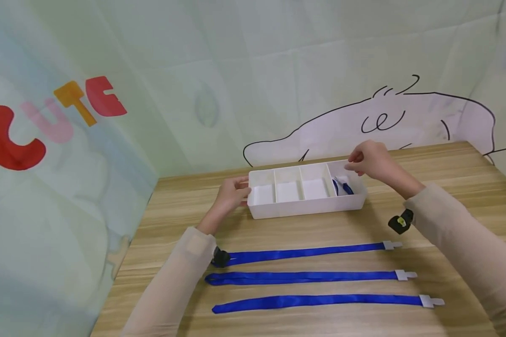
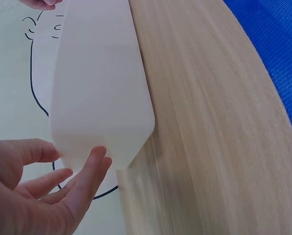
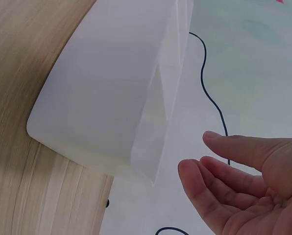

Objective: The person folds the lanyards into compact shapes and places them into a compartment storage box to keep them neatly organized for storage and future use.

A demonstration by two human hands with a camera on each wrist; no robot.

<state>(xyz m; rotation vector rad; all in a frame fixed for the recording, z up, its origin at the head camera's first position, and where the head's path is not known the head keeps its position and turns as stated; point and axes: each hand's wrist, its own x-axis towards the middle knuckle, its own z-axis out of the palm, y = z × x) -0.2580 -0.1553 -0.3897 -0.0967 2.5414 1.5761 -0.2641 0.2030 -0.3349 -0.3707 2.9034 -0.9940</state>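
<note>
Left hand (image 1: 229, 195), splayed, touches four-compartment tray (image 1: 308, 208) at its left; right hand (image 1: 372, 159), half-curled, empty, by right end. Uneven push could slew tray.

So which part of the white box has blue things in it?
The far-right compartment, by the right hand: the only one of four showing blue things.

From my head view I see a creased pale-green backdrop (image 1: 244, 70) with coloured letters (image 1: 71, 96) spelling CUTE at left and a black-outlined cartoon figure (image 1: 341, 131) behind the wood-grain table (image 1: 303, 230)
</note>
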